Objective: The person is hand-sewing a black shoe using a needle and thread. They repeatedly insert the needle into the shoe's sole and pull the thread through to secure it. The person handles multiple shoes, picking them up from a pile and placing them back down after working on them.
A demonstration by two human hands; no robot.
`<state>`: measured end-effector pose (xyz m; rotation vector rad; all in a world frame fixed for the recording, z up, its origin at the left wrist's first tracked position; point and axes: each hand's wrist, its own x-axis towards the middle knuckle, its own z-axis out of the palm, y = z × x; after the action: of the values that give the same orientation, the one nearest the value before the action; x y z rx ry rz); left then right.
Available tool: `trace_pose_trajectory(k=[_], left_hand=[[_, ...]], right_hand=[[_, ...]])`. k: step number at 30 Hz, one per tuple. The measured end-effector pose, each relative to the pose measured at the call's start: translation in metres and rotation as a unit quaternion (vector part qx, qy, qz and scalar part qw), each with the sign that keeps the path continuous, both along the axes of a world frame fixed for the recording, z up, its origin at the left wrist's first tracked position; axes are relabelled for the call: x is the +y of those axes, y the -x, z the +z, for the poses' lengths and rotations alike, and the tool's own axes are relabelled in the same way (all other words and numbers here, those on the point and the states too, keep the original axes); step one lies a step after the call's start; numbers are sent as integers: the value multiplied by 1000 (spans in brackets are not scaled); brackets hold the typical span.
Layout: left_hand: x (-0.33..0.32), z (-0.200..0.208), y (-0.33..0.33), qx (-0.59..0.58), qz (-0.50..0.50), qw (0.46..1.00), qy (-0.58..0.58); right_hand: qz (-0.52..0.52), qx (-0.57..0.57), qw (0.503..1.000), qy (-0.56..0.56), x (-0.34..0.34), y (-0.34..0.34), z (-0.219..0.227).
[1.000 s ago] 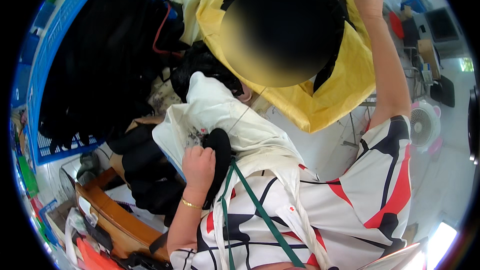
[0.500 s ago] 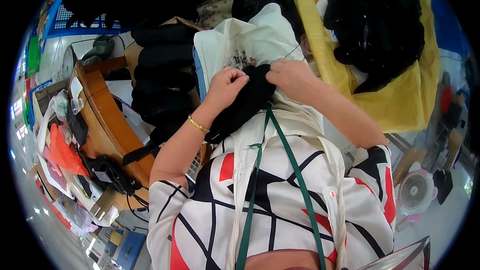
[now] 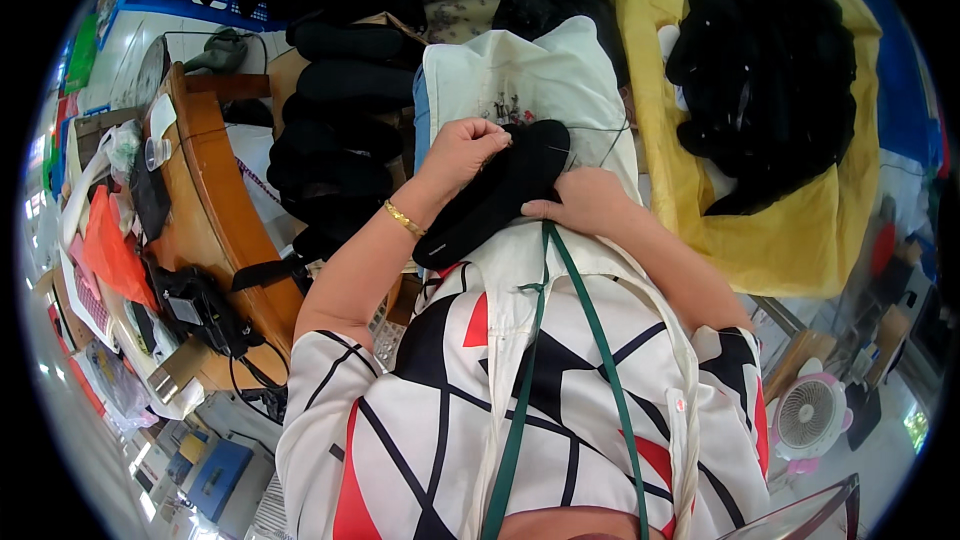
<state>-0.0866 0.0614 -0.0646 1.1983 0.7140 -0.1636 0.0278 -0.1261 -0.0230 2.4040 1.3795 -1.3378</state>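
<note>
A long black sole-shaped piece (image 3: 510, 195), like a cloth shoe, lies slanted on the white cloth over my lap, its rounded end pointing away. My left hand (image 3: 462, 155) is closed in a pinch at its far left edge, a gold bracelet on the wrist. At its right side my right hand (image 3: 592, 202) is closed around the edge, thumb reaching toward the piece and the other fingers mostly hidden. A thin thin-looking dark thread (image 3: 612, 135) loops out from the far end to the right. Beyond my hands, the white cloth (image 3: 560, 65) shows a small floral pattern.
Similar black pieces (image 3: 340, 90) are stacked at the left, beside a curved wooden chair or table edge (image 3: 215, 200). A yellow cloth (image 3: 790, 250) at the right bears a heap of black pieces (image 3: 770, 80). A black bag-like item (image 3: 195, 305) and a fan (image 3: 808, 415) stand farther out.
The black piece now shows its broad flat face. My right hand has moved down from its far end to its right side; my left hand keeps its pinch near the edge.
</note>
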Motion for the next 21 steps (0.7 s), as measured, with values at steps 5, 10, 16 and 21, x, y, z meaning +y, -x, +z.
trace_pose_trajectory(k=[5, 10, 16, 21], left_hand=[[-3, -2, 2, 2, 6, 1000, -3], [-3, -6, 6, 18, 15, 1000, 2], [-2, -3, 3, 19, 6, 1000, 7], [-3, -6, 6, 14, 12, 1000, 15]], right_hand=[[-14, -15, 991, -129, -19, -10, 7], [-29, -315, 905, -284, -32, -23, 52], [14, -236, 923, -305, -25, 6, 70], [-15, -101, 984, -149, -14, 2, 51]])
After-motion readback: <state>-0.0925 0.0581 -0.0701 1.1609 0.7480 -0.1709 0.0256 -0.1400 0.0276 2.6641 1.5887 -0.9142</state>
